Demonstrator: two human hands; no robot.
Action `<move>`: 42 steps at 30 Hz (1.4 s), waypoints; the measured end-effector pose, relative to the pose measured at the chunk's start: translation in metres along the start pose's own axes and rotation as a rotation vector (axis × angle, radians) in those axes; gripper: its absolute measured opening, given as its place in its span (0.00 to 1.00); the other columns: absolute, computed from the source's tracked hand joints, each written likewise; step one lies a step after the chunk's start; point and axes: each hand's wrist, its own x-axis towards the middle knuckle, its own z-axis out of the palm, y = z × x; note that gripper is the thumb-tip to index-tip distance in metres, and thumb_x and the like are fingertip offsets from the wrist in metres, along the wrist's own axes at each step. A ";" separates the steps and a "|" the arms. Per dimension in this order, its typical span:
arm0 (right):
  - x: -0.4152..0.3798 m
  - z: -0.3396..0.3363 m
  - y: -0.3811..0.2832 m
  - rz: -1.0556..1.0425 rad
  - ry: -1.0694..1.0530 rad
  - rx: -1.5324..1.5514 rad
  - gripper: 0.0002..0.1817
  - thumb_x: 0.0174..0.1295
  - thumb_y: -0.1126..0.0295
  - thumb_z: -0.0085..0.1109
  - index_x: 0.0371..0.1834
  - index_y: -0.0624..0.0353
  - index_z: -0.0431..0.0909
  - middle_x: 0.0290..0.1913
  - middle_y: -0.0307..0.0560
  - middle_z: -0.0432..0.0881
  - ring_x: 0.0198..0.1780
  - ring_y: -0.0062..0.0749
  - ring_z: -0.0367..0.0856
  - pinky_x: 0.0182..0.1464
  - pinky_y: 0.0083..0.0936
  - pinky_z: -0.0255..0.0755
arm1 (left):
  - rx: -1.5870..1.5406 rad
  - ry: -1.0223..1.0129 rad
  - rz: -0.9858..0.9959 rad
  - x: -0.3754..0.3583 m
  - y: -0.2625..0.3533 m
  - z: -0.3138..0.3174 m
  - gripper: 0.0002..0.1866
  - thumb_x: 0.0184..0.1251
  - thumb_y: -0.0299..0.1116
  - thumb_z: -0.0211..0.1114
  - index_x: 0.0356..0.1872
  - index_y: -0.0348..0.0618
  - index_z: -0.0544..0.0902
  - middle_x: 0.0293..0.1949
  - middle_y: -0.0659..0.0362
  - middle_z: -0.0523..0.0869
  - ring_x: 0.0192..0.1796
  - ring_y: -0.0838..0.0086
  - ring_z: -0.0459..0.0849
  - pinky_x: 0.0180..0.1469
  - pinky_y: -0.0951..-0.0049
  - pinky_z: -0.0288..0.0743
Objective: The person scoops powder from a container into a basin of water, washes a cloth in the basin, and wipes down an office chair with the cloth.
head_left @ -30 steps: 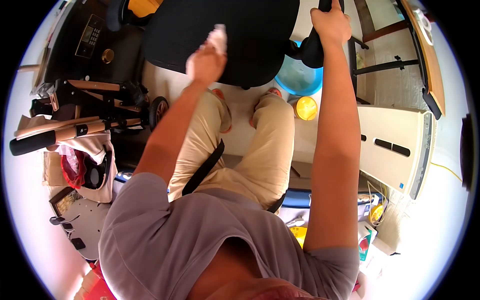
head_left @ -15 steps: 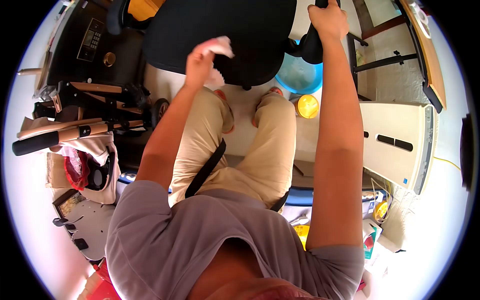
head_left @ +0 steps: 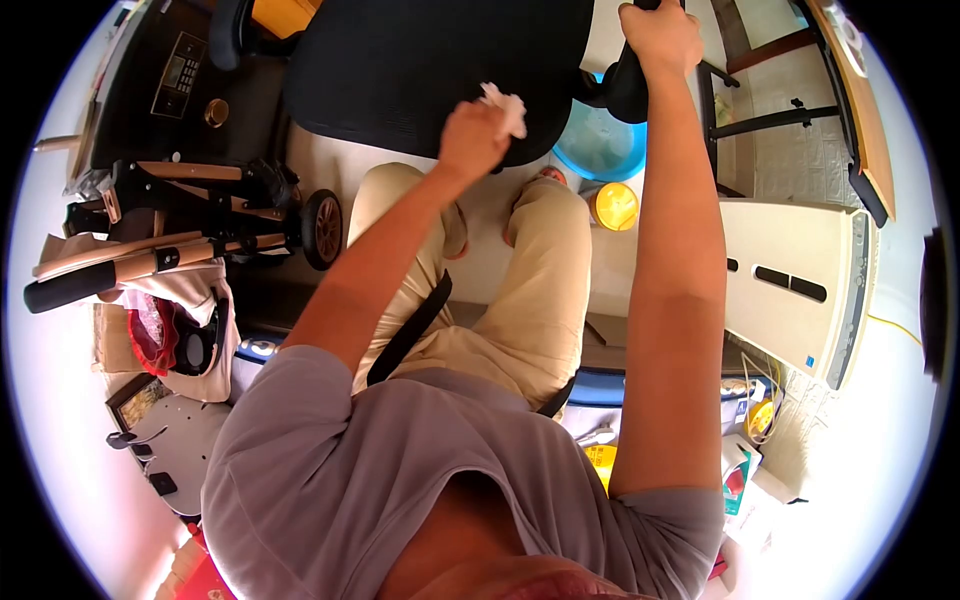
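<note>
A black chair seat stands before my knees. My left hand is closed on a crumpled white wipe, which sticks out past the fingers and overlaps the front right part of the seat in this view. At the upper right, my right hand wraps round the top of the chair's black armrest. The second armrest shows at the seat's far left.
Below the right armrest sits a blue basin of water, beside a yellow-lidded tub. A folded stroller and a black safe stand left. A beige cabinet-like unit stands right.
My left hand has moved right across the seat's front with the wipe, which is now more bunched up. My right hand stays on the armrest, and the chair has shifted slightly.
</note>
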 end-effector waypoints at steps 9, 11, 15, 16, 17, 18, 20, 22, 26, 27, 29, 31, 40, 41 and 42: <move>-0.001 -0.005 0.004 -0.013 -0.014 0.025 0.37 0.45 0.64 0.55 0.66 0.47 0.67 0.46 0.64 0.78 0.49 0.56 0.78 0.54 0.42 0.72 | -0.308 0.208 -0.041 0.009 0.021 -0.050 0.14 0.57 0.30 0.64 0.45 0.41 0.80 0.42 0.50 0.83 0.45 0.55 0.81 0.48 0.63 0.75; -0.001 -0.002 0.005 -0.003 -0.015 0.022 0.36 0.45 0.64 0.55 0.66 0.47 0.67 0.47 0.64 0.78 0.49 0.56 0.78 0.54 0.42 0.72 | -0.298 0.302 -0.114 0.000 -0.041 -0.070 0.07 0.58 0.26 0.63 0.37 0.39 0.83 0.38 0.50 0.85 0.44 0.57 0.83 0.48 0.64 0.75; -0.002 -0.002 0.001 0.018 -0.010 0.012 0.36 0.46 0.64 0.55 0.66 0.47 0.67 0.49 0.64 0.77 0.50 0.55 0.78 0.54 0.42 0.72 | -0.150 0.255 -0.204 -0.032 -0.119 -0.053 0.08 0.57 0.29 0.63 0.38 0.41 0.83 0.35 0.52 0.85 0.38 0.56 0.82 0.44 0.58 0.73; -0.002 -0.003 0.000 0.025 -0.020 0.012 0.36 0.46 0.64 0.55 0.66 0.47 0.67 0.49 0.64 0.77 0.50 0.55 0.78 0.54 0.42 0.72 | -0.041 0.210 -0.146 -0.027 -0.104 -0.048 0.09 0.57 0.29 0.62 0.39 0.41 0.83 0.35 0.52 0.84 0.39 0.56 0.82 0.45 0.58 0.72; -0.003 -0.005 0.000 0.031 -0.028 0.007 0.36 0.46 0.64 0.55 0.66 0.47 0.67 0.49 0.63 0.77 0.50 0.55 0.78 0.54 0.42 0.72 | -0.031 0.180 -0.143 -0.024 -0.086 -0.041 0.11 0.58 0.29 0.61 0.42 0.41 0.81 0.38 0.51 0.83 0.41 0.56 0.81 0.45 0.58 0.72; -0.004 -0.007 -0.001 0.035 -0.034 0.001 0.36 0.46 0.64 0.55 0.66 0.46 0.67 0.49 0.63 0.77 0.50 0.55 0.78 0.54 0.42 0.72 | -0.075 0.195 -0.079 -0.023 -0.081 -0.020 0.12 0.57 0.29 0.61 0.43 0.40 0.80 0.39 0.50 0.82 0.42 0.57 0.81 0.45 0.59 0.71; -0.002 -0.008 -0.003 0.040 -0.037 -0.009 0.37 0.46 0.64 0.56 0.66 0.45 0.67 0.49 0.63 0.77 0.50 0.55 0.78 0.54 0.42 0.72 | -0.151 0.274 0.009 -0.006 -0.026 -0.016 0.10 0.51 0.25 0.59 0.37 0.42 0.81 0.32 0.52 0.83 0.35 0.56 0.81 0.40 0.58 0.73; 0.001 -0.004 0.000 0.034 -0.023 -0.005 0.37 0.45 0.64 0.56 0.66 0.44 0.67 0.49 0.63 0.77 0.50 0.56 0.78 0.53 0.43 0.73 | -0.320 0.253 0.176 0.004 0.025 -0.014 0.04 0.47 0.23 0.59 0.24 0.45 0.79 0.29 0.54 0.81 0.34 0.58 0.81 0.39 0.58 0.73; 0.002 -0.009 0.004 -0.019 -0.102 -0.035 0.37 0.48 0.59 0.56 0.68 0.47 0.64 0.52 0.61 0.76 0.52 0.50 0.77 0.55 0.38 0.71 | -0.242 0.154 0.085 0.010 0.072 0.013 0.11 0.51 0.27 0.61 0.37 0.53 0.83 0.41 0.61 0.81 0.44 0.63 0.79 0.46 0.60 0.72; 0.006 0.004 0.017 -0.059 -0.080 -0.038 0.39 0.46 0.55 0.57 0.68 0.44 0.65 0.50 0.61 0.78 0.52 0.51 0.77 0.55 0.38 0.71 | -0.252 0.195 0.155 0.014 0.068 0.013 0.12 0.51 0.26 0.60 0.37 0.54 0.83 0.41 0.62 0.82 0.44 0.64 0.79 0.45 0.60 0.72; 0.009 0.015 0.023 -0.085 -0.027 -0.054 0.40 0.44 0.52 0.58 0.68 0.41 0.65 0.47 0.61 0.80 0.53 0.52 0.77 0.55 0.39 0.71 | -0.257 0.296 0.311 0.028 0.041 0.007 0.13 0.53 0.26 0.60 0.38 0.55 0.84 0.41 0.64 0.83 0.43 0.65 0.80 0.44 0.62 0.74; 0.001 0.007 0.016 -0.071 -0.019 0.012 0.39 0.44 0.57 0.57 0.67 0.45 0.66 0.44 0.62 0.78 0.47 0.53 0.78 0.51 0.39 0.72 | -0.349 0.127 0.213 0.045 -0.002 -0.034 0.12 0.52 0.24 0.60 0.34 0.57 0.85 0.33 0.62 0.85 0.40 0.66 0.82 0.40 0.67 0.78; -0.011 0.008 0.012 -0.101 0.036 0.065 0.37 0.44 0.63 0.60 0.64 0.56 0.69 0.29 0.52 0.78 0.39 0.47 0.78 0.43 0.37 0.74 | -0.046 0.393 -0.738 0.116 -0.269 -0.073 0.15 0.67 0.39 0.54 0.49 0.45 0.79 0.44 0.48 0.83 0.44 0.49 0.82 0.47 0.58 0.75; -0.014 0.005 0.009 -0.094 0.028 0.066 0.36 0.44 0.63 0.60 0.63 0.56 0.69 0.30 0.53 0.78 0.38 0.47 0.79 0.43 0.37 0.74 | 0.043 0.158 -0.836 0.129 -0.268 -0.054 0.20 0.70 0.46 0.46 0.54 0.49 0.77 0.53 0.50 0.80 0.53 0.53 0.79 0.57 0.57 0.69; -0.018 0.003 0.005 -0.085 0.022 0.068 0.36 0.44 0.63 0.60 0.63 0.56 0.70 0.31 0.54 0.77 0.38 0.47 0.79 0.43 0.37 0.74 | 0.535 0.315 -0.425 0.124 -0.298 0.000 0.21 0.69 0.50 0.46 0.46 0.49 0.81 0.44 0.50 0.83 0.55 0.52 0.77 0.60 0.48 0.61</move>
